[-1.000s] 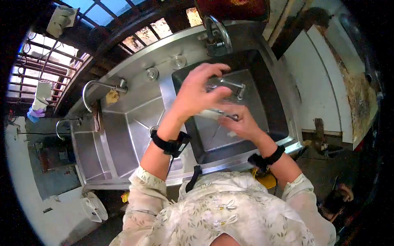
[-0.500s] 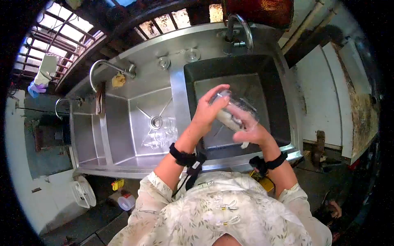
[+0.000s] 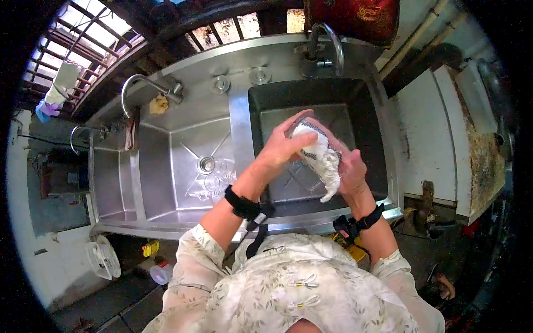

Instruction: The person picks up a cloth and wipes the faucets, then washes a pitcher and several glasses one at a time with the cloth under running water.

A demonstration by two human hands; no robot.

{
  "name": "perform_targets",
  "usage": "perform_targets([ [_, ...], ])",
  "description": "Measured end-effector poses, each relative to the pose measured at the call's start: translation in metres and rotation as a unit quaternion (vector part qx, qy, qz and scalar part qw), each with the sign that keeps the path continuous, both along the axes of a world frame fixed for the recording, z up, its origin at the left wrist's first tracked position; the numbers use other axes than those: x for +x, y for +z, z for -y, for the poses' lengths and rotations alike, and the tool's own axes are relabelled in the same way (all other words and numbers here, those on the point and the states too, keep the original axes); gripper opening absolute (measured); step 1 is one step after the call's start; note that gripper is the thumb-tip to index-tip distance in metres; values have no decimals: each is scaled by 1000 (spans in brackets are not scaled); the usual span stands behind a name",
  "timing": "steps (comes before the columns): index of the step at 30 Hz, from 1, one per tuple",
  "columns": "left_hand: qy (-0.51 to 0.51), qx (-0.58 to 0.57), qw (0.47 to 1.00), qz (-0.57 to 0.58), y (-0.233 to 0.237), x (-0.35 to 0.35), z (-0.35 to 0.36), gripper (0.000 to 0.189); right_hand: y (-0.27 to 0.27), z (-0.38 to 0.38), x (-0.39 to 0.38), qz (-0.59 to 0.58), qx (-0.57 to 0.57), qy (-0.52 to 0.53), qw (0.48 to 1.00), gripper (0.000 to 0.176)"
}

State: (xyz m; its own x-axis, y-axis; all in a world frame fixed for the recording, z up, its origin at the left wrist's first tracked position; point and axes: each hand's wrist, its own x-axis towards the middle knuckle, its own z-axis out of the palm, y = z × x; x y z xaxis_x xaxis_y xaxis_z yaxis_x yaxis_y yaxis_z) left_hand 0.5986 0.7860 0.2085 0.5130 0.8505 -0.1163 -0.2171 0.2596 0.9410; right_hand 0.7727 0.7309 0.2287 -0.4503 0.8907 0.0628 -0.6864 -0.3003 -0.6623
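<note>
In front of me, over the dark right-hand basin [image 3: 370, 119], my two hands are around a white cloth [image 3: 325, 162] with a dark checked stripe. My left hand [image 3: 283, 143] is closed at its upper left end, with the thumb pressed on the fabric. A clear, see-through edge shows beside that thumb, probably of a glass container; most of it is hidden. My right hand [image 3: 351, 169] is closed around the lower right side, its fingers partly behind the cloth. A crumpled end of the fabric hangs down between my hands.
Clear glassware [image 3: 214, 184] lies in the middle basin [image 3: 155, 166] near its drain. Two small clear glass pieces [image 3: 220, 84] stand on the back ledge by a yellow sponge [image 3: 159, 104]. Curved taps [image 3: 331, 39] rise behind the basins. A white cabinet [image 3: 427, 136] stands at the right.
The cloth, mostly behind or inside the clear container before, now shows in front with its striped side toward me. My hands have turned it, and the right fingers have shifted behind it.
</note>
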Motion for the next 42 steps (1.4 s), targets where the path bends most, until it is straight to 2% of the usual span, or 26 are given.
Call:
perform_targets([
  [1, 45, -113, 992, 42, 0, 4, 5, 72, -7, 0, 5, 1, -4, 0, 1000, 107],
  [2, 71, -143, 986, 53, -1, 7, 8, 59, -14, 0, 11, 216, 144, 1, 966, 103],
  [3, 71, -145, 985, 54, -4, 7, 6, 59, -16, -3, 14, 415, 285, 4, 864, 101],
  [4, 70, -163, 983, 40, -9, 4, 4, 53, -16, -7, 10, 499, 393, -7, 772, 97],
  [8, 102, -200, 975, 5, -21, -3, -9, 44, -15, -12, 15, 511, 448, 24, 733, 85],
  [10, 157, -213, 964, 18, -8, -7, -12, 50, -18, -10, 25, 582, 416, 20, 699, 64],
  [11, 157, -212, 964, 20, -9, -10, -15, 50, -21, -7, 32, 583, 417, 20, 697, 64],
  [14, 173, -213, 959, 66, -18, -28, -29, 54, -42, 6, 55, 584, 294, -34, 756, 47],
  [16, 182, -209, 960, 49, -17, -37, -32, 54, -66, 12, 69, 503, 70, -88, 857, 40],
  [17, 188, -211, 959, 31, -16, -39, -31, 54, -88, 15, 81, 502, 71, -89, 857, 40],
  [19, 185, -206, 961, 27, -14, -41, -19, 55, -137, 23, 101, 779, 171, 2, 603, 36],
  [20, 182, -196, 963, 25, -13, -41, -20, 56, -150, 26, 104, 741, 156, -78, 648, 35],
  [21, 185, -193, 963, 26, -13, -40, -23, 56, -148, 20, 104, 740, 160, -80, 648, 35],
  [23, 187, -185, 964, 28, -16, -38, -16, 57, -125, 23, 98, 530, -40, -171, 829, 38],
  [24, 161, -204, 966, 8, -18, -40, -16, 57, -83, 20, 81, 437, -124, -167, 875, 46],
  [25, 160, -202, 966, 9, -21, -39, -17, 57, -58, 18, 67, 438, -122, -169, 875, 46],
  [27, 162, -189, 969, 0, -26, -32, -15, 62, -29, 15, 42, 191, -133, -167, 958, 44],
  [30, 160, -208, 962, 73, -10, -19, -2, 55, -24, 9, 13, -85, -191, -90, 974, 50],
  [34, 132, -129, 982, 41, -12, -14, 9, 62, -23, 4, -13, 34, -153, -90, 984, 44],
  [35, 130, -130, 982, 40, -10, -13, 11, 62, -32, 2, -8, 209, -29, -46, 976, 40],
  [36, 107, -105, 989, 1, -4, -13, 13, 60, -39, -1, -5, 374, 96, -2, 923, 37],
  [37, 82, -80, 993, -37, 0, -11, 14, 58, -44, -9, -7, 374, 95, -6, 922, 37],
  [38, 108, -96, 990, 9, -6, -8, 15, 58, -48, -21, -12, 432, 300, -66, 848, 34],
  [39, 106, -95, 990, 9, -4, -8, 15, 58, -48, -27, -17, 467, 487, -121, 728, 31],
  [41, 114, -118, 984, -68, 3, -11, 13, 55, -17, -29, -22, 470, 306, 7, 828, 28],
  [42, 112, -114, 985, -69, 0, -10, 10, 55, -29, -37, -21, 499, 400, -47, 767, 28],
])
